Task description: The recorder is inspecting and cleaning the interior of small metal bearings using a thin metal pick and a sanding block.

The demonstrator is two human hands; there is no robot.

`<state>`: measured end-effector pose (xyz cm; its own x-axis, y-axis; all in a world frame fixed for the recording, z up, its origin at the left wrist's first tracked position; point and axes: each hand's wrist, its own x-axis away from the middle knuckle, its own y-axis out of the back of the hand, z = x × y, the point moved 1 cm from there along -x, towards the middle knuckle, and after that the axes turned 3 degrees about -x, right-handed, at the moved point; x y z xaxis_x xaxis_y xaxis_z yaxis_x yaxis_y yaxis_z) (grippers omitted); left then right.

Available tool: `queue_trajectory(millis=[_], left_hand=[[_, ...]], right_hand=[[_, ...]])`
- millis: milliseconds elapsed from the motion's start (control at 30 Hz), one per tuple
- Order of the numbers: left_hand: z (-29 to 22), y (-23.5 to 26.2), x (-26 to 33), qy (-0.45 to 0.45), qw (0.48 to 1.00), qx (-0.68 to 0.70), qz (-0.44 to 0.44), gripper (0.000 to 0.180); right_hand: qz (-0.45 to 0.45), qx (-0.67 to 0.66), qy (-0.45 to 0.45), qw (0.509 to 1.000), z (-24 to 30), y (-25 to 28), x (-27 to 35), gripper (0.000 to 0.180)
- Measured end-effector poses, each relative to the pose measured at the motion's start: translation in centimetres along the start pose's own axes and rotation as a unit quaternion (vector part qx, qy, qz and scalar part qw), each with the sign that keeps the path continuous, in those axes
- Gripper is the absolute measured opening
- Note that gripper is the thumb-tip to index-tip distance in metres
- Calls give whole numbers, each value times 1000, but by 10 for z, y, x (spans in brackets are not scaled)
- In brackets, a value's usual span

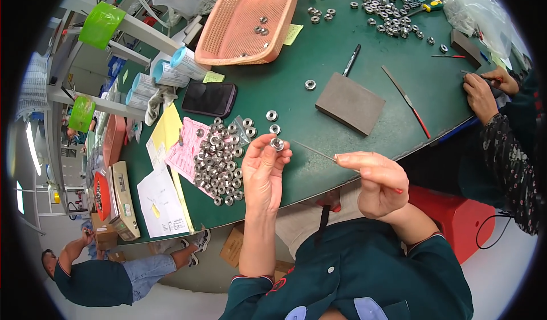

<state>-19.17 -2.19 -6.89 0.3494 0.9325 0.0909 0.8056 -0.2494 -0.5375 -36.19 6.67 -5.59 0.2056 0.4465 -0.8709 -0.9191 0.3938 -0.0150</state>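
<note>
Between the thumb and fingers of my left hand (264, 169) is a small shiny metal ring (277, 144), its bore facing up. My right hand (379, 184) pinches a thin needle file (314, 151). Its slim tip points left toward the ring, a short gap apart, and a bit of red handle shows below my fingers. Two loose rings (272, 116) lie just beyond my left hand. To its left a heap of similar rings (219, 157) rests on and around pink paper (183, 155). Another ring (310, 84) sits alone near a grey-brown block (350, 103).
A red-handled file (405, 100) and black marker (352, 59) lie on the green table. A pink basket (248, 21) holds several rings; more rings (390, 12) are scattered far right. A phone (209, 99) lies left. A co-worker's hands (484, 95) are at the right edge.
</note>
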Motion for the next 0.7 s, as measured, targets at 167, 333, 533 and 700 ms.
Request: queue_trajectory(millis=[167,333,533,700], left_hand=[[3,4,1,25,999,19,10,21],[3,3,3,13,1000,-7,22,23],[2,2,7,23,998,-32,40,24],[1,4,8,45,997,-38,39,25]], right_hand=[[-51,-47,-47,997,-7,-8,3,11],[12,-71,-92,993,-6,-10,8,8],[10,-85,-126,988,-8,-11,6,7],[-1,-89,-128,988,-8,-8,9,6]])
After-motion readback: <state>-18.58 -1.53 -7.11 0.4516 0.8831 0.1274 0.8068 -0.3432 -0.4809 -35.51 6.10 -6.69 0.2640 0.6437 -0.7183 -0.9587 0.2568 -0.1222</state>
